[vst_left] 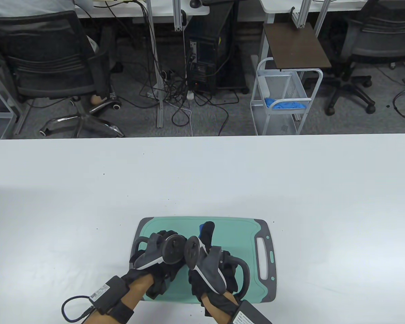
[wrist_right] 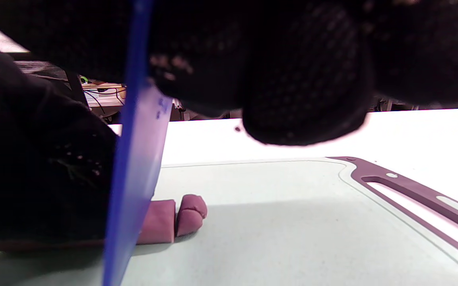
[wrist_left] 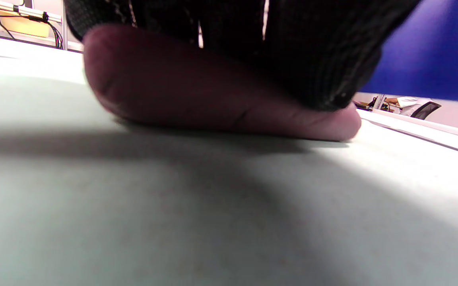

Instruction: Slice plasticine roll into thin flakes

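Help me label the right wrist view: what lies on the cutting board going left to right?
Left hand pressing on the plasticine roll → blue blade → cut end piece → bare cutting board → board's handle slot.

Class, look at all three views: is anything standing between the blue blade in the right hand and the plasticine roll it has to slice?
Nothing visible. The blue blade already sits at the plasticine roll, beside the left hand that presses it onto the cutting board.
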Available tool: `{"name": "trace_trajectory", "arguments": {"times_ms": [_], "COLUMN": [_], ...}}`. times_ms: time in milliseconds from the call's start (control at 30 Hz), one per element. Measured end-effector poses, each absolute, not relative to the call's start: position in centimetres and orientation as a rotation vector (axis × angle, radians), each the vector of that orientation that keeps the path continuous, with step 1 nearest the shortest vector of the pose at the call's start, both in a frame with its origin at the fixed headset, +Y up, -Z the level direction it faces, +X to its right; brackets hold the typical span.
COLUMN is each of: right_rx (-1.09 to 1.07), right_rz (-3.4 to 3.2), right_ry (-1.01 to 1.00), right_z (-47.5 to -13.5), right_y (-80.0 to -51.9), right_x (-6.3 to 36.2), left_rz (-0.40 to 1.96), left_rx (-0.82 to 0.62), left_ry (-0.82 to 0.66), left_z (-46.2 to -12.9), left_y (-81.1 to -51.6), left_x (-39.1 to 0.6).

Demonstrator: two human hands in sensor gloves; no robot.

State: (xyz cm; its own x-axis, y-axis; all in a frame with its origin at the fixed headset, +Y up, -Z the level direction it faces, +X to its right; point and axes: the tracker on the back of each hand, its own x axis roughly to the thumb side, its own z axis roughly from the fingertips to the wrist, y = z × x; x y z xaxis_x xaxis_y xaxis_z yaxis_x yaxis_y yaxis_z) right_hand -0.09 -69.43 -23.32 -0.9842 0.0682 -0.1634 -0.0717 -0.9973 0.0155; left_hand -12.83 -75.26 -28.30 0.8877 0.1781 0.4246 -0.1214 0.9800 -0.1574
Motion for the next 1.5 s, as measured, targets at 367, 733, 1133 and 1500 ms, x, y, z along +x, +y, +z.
{"name": "trace_trajectory", "arguments": {"times_ms": [367, 733, 1133, 1500], "right_rx": [-0.249, -0.244, -0.23, -0.225], "right_rz": [3.098, 3.121, 3.151, 3.165], "right_ry": [0.014, -0.007, -0.039, -0.063], "right_z": [-23.4, -23.3, -23.4, -23.6], "right_y": [-69.8, -69.6, -69.9, -70.5], "right_x": [-0.6, -0.9, -1.3, -1.5], "left_rz": [0.158, 0.158, 0.161, 0.164], "left_rx": [-0.132, -0.132, -0.136, -0.141], "left_ry": [-0.452, -0.452, -0.45, -0.448], "left_z": [-28.3, -28.3, -28.3, -28.3], "left_y": [-75.3, -75.3, -75.3, -75.3], "left_x": [-12.8, -12.8, -12.8, -12.9]}}
